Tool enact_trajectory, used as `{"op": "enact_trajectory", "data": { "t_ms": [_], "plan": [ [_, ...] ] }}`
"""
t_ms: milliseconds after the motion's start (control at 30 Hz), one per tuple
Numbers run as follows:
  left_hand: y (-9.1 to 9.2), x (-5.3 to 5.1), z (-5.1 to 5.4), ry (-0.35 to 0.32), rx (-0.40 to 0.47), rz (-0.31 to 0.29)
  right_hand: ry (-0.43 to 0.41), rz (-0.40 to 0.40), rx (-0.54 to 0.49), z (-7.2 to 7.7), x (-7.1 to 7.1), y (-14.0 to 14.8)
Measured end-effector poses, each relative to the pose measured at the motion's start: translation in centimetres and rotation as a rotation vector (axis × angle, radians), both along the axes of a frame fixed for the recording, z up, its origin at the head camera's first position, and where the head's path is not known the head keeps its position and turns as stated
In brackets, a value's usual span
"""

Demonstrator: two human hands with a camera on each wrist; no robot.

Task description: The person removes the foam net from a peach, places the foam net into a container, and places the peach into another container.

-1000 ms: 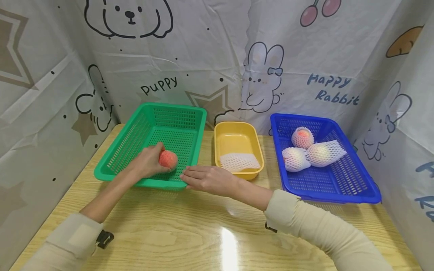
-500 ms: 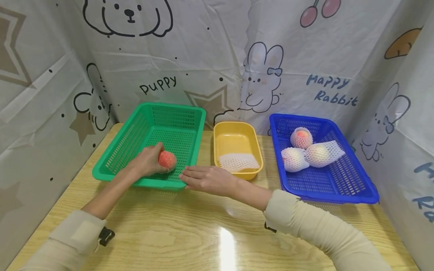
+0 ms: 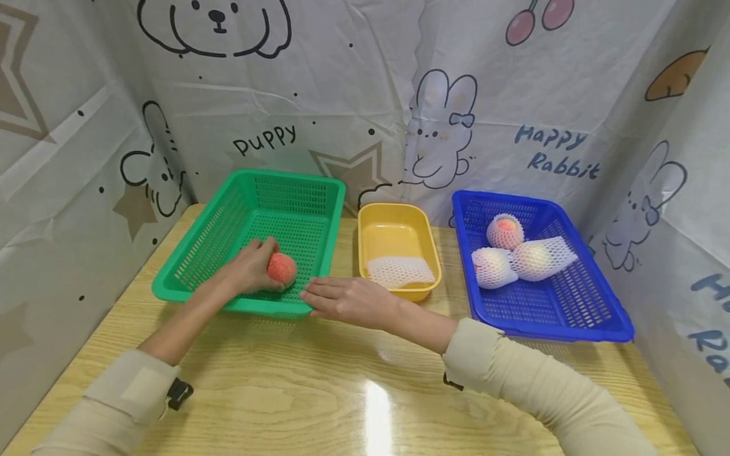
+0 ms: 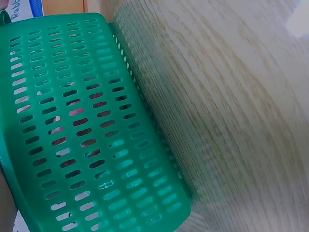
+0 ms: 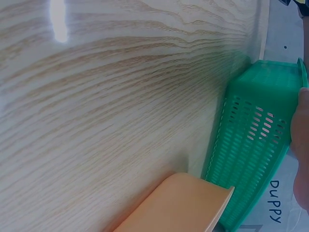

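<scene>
"Puppy" (image 3: 265, 140), "Happy Rabbit" (image 3: 561, 152), on white cloth (image 3: 342, 82)

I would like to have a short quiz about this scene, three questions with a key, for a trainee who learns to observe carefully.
1. True or false: the left hand holds a reddish fruit inside the green basket.
2. How many net-covered fruits lie in the blue basket? A) two B) three C) four
3. What lies in the yellow tray, which stands between the two baskets?

Key:
1. True
2. B
3. White foam netting
</scene>
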State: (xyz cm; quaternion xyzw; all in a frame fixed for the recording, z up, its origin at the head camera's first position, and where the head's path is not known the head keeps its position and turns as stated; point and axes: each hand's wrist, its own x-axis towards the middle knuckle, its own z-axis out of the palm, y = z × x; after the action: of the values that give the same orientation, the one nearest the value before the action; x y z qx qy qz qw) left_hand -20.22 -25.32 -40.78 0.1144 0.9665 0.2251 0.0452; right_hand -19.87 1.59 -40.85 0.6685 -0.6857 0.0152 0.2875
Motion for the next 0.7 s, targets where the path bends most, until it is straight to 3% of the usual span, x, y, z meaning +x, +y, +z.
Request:
{"op": "enact_trajectory", "data": {
  "t_ms": [267, 700],
  "plan": [
    [-0.06, -0.05, 0.12, -0.026, -0.037, 0.006, -0.027, -0.006, 0.017, 0.27, 0.06, -0.03],
    [-0.25, 0.31, 0.53, -0.009, -0.064, -0.008, -0.029, -0.023, 0.034, 0.42, 0.15, -0.07]
  ]
}}
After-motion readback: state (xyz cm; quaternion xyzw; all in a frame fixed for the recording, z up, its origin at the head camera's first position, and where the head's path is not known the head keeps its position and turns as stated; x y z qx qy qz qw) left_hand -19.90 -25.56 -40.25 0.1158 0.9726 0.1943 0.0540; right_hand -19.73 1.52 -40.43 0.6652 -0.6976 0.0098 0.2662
